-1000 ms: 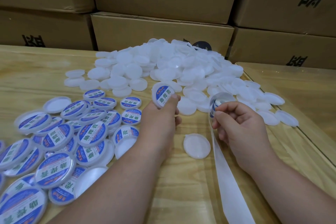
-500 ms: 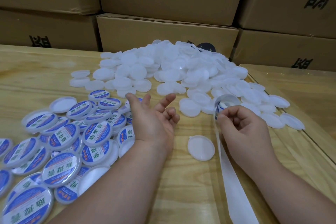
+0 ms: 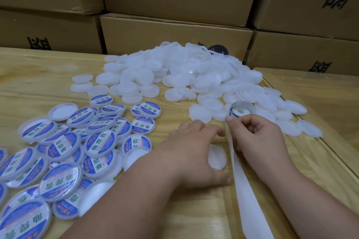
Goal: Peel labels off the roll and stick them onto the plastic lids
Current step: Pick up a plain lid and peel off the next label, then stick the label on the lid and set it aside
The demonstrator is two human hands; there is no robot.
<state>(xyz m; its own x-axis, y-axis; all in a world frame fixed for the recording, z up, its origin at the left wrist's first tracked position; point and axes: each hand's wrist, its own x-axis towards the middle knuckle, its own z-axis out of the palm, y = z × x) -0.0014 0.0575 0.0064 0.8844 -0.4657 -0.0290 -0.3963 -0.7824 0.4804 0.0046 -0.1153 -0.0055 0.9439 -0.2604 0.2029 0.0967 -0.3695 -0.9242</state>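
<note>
Since half a second ago the left hand (image 3: 192, 151) has come down from mid-air, where it was spread and empty, onto the single blank lid (image 3: 217, 158) at the lower centre of the frame. Its fingers and thumb now curl around that lid on the wooden table (image 3: 194, 215), so it appears to be taking hold of it.

Nearest the viewer, the empty backing strip (image 3: 250, 200) runs from the lower right edge up to the right hand (image 3: 256, 134). This hand pinches the strip between thumb and curled fingers, just below the label roll (image 3: 241, 111), which stands slightly farther away, at the near edge of the white heap.

At the left of the frame lie the labelled lids (image 3: 64, 153), many overlapping, with blue and white stickers upward. Farther away, in the centre, is the heap of blank lids (image 3: 174, 75), and behind it brown cardboard boxes (image 3: 174, 33) fill the top of the frame.

The lid looks light, thin and a little flexible, with a smooth, probably slippery surface; it seems best gripped by the rim, leaving the flat face free for the sticker. The label is likely soft and sticky, so only its edge should be touched. The strip is limp and may twist if pulled sideways.
</note>
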